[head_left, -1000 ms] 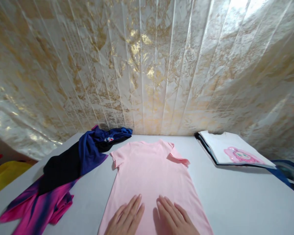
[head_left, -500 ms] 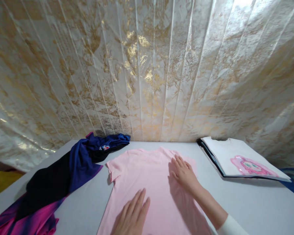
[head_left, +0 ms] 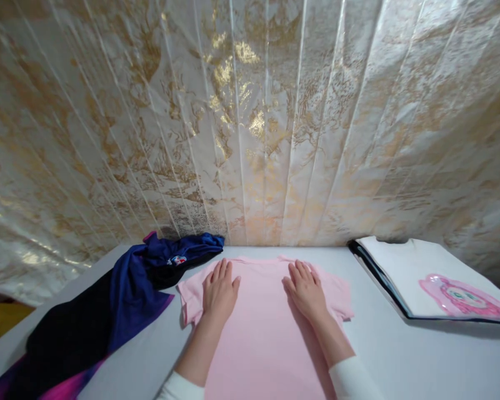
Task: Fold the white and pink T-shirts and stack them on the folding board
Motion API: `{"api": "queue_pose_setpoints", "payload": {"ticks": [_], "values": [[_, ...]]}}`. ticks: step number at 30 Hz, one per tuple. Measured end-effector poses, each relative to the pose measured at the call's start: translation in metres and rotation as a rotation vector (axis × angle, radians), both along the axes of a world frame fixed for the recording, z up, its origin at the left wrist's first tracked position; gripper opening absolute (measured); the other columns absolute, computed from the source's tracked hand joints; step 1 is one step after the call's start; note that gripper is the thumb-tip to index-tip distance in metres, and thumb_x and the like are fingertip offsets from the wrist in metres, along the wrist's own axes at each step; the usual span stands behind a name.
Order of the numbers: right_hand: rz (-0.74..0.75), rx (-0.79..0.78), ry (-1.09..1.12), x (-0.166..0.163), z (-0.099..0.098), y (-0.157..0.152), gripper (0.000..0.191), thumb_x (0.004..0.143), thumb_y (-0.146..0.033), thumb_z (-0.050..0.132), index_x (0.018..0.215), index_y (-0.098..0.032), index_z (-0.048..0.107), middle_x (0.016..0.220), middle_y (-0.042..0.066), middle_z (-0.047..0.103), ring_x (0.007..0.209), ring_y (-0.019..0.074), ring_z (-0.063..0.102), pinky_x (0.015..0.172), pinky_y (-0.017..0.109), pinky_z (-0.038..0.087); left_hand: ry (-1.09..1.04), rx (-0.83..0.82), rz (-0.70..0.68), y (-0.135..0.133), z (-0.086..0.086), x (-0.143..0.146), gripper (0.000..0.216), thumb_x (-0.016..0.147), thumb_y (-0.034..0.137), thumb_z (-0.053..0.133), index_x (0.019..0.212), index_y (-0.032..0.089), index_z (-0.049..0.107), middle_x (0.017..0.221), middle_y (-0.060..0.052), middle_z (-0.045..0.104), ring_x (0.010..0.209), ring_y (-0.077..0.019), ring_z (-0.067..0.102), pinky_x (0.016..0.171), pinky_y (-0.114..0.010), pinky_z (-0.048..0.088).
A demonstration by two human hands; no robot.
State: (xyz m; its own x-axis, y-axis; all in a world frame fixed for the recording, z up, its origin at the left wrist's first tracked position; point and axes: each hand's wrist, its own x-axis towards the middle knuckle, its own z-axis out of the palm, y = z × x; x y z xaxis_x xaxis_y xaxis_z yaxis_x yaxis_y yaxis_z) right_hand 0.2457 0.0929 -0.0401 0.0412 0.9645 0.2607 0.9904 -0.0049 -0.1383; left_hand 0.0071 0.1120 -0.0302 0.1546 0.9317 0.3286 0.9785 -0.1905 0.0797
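Note:
A pale pink T-shirt (head_left: 262, 328) lies spread out in front of me, its neckline toward the wall and both short sleeves out to the sides. My left hand (head_left: 220, 289) rests flat on it near the left shoulder, fingers stretched toward the neckline. On the other shoulder my right hand (head_left: 305, 289) lies flat too, with its thumb a little apart. Neither hand holds anything. The shirt's lower part runs out of the bottom of the view.
Dark blue, black and pink clothes (head_left: 125, 294) lie in a loose heap on the left of the white table (head_left: 400, 361). At right is a stack of folded shirts (head_left: 404, 272), a white one with a pink print on top. A gold-patterned curtain (head_left: 266, 139) hangs behind.
My left hand has moved up the shirt from its middle to the left shoulder. The right hand stays near the right shoulder, and the right sleeve now shows more fully. The view has shifted slightly.

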Motion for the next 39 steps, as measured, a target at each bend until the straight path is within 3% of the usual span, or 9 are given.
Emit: {"api": "queue_pose_setpoints", "payload": {"ticks": [6, 12, 14, 19, 24, 27, 30, 34, 39], "values": [[-0.015, -0.002, -0.040, -0.008, 0.006, -0.004, 0.050, 0.095, -0.032, 0.042, 0.138, -0.007, 0.048, 0.149, 0.020, 0.041, 0.139, 0.0316, 0.035, 0.112, 0.050, 0.025, -0.003, -0.021, -0.081, -0.007, 0.006, 0.013, 0.044, 0.095, 0.022, 0.041, 0.136, 0.008, 0.049, 0.147, -0.020, 0.043, 0.137, -0.0309, 0.038, 0.107, -0.049, 0.035], [0.351, -0.084, 0.000, -0.031, 0.017, -0.002, 0.046, 0.099, -0.027, 0.034, 0.142, -0.016, 0.045, 0.153, 0.008, 0.038, 0.142, 0.0213, 0.031, 0.114, 0.037, 0.026, -0.023, -0.068, -0.274, -0.016, 0.009, 0.045, 0.042, 0.096, 0.025, 0.043, 0.135, 0.013, 0.052, 0.145, -0.012, 0.048, 0.136, -0.0226, 0.041, 0.109, -0.038, 0.035], [0.364, -0.099, 0.015, -0.031, 0.017, 0.009, 0.046, 0.100, -0.027, 0.033, 0.143, -0.018, 0.045, 0.152, 0.007, 0.039, 0.142, 0.0203, 0.031, 0.113, 0.036, 0.027, -0.043, -0.073, -0.265, -0.015, 0.007, 0.048, 0.044, 0.097, 0.026, 0.042, 0.138, 0.012, 0.048, 0.148, -0.012, 0.044, 0.138, -0.0231, 0.037, 0.110, -0.040, 0.034], [0.244, -0.079, 0.053, -0.023, 0.008, 0.035, 0.050, 0.098, -0.031, 0.037, 0.144, -0.012, 0.043, 0.153, 0.013, 0.036, 0.143, 0.0288, 0.028, 0.113, 0.046, 0.026, -0.107, -0.081, -0.185, -0.006, 0.003, 0.033, 0.049, 0.096, 0.030, 0.044, 0.141, 0.010, 0.044, 0.150, -0.013, 0.039, 0.140, -0.0252, 0.034, 0.111, -0.043, 0.032], [0.230, -0.042, 0.095, -0.020, 0.001, 0.040, 0.053, 0.097, -0.037, 0.038, 0.144, -0.011, 0.042, 0.154, 0.013, 0.034, 0.144, 0.0276, 0.025, 0.115, 0.046, 0.023, -0.203, -0.093, -0.099, 0.016, -0.002, 0.005, 0.045, 0.096, 0.025, 0.041, 0.138, 0.013, 0.047, 0.149, -0.015, 0.040, 0.140, -0.0275, 0.034, 0.113, -0.049, 0.028], [0.238, -0.015, 0.124, -0.015, 0.005, 0.038, 0.052, 0.098, -0.035, 0.033, 0.142, -0.009, 0.043, 0.154, 0.015, 0.033, 0.143, 0.0241, 0.030, 0.114, 0.040, 0.029, -0.272, -0.107, -0.127, 0.026, -0.001, -0.008, 0.043, 0.094, 0.021, 0.040, 0.135, 0.015, 0.051, 0.147, -0.012, 0.045, 0.138, -0.0239, 0.038, 0.113, -0.043, 0.030], [0.265, 0.003, 0.135, -0.010, 0.008, 0.020, 0.052, 0.097, -0.032, 0.032, 0.141, -0.008, 0.044, 0.153, 0.017, 0.036, 0.141, 0.0232, 0.034, 0.112, 0.038, 0.033, -0.347, -0.097, -0.172, 0.023, 0.010, -0.024, 0.047, 0.094, 0.016, 0.029, 0.138, 0.015, 0.049, 0.147, -0.008, 0.045, 0.136, -0.0166, 0.041, 0.112, -0.034, 0.034], [0.338, 0.020, 0.103, -0.010, -0.006, -0.041, 0.051, 0.095, -0.032, 0.037, 0.143, -0.013, 0.044, 0.150, 0.014, 0.041, 0.139, 0.0258, 0.037, 0.110, 0.045, 0.036, -0.381, -0.096, -0.282, -0.011, 0.028, -0.052, 0.050, 0.095, 0.016, 0.025, 0.141, 0.015, 0.045, 0.147, -0.004, 0.046, 0.136, -0.0133, 0.040, 0.113, -0.032, 0.033], [0.337, 0.060, -0.009, -0.001, -0.024, -0.101, 0.057, 0.096, -0.048, 0.040, 0.144, -0.019, 0.044, 0.154, 0.010, 0.035, 0.143, 0.0283, 0.030, 0.111, 0.050, 0.032, -0.115, -0.114, -0.381, -0.057, 0.015, -0.084, 0.046, 0.095, 0.021, 0.035, 0.139, 0.024, 0.048, 0.149, -0.003, 0.044, 0.137, -0.0170, 0.040, 0.111, -0.037, 0.033]]}}
